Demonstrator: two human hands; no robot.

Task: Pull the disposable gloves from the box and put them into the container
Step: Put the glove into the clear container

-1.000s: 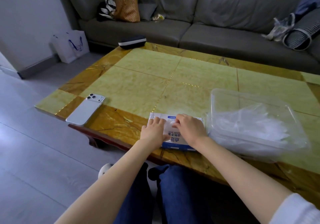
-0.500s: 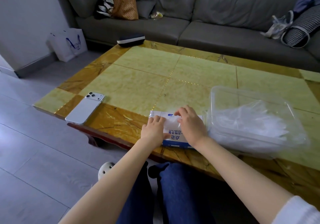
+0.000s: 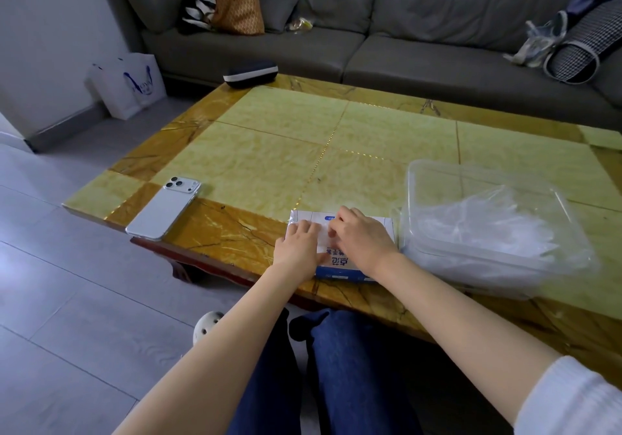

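A white and blue glove box (image 3: 336, 259) lies flat near the table's front edge. My left hand (image 3: 298, 249) rests flat on the box's left side, fingers straight, pressing it down. My right hand (image 3: 361, 239) lies over the box's top, with curled fingertips pinching a thin clear glove at the opening. Right of the box stands a clear plastic container (image 3: 437, 179) holding a heap of transparent gloves (image 3: 488, 229).
A white phone (image 3: 161, 210) lies face down at the table's left front corner. A dark case (image 3: 250, 72) sits at the far edge. A grey sofa (image 3: 387, 51) with bags runs behind the yellow marble table (image 3: 303, 152). My knees are under the front edge.
My right hand's fingertips have shifted slightly left over the box opening. My left hand stays pressed on the box.
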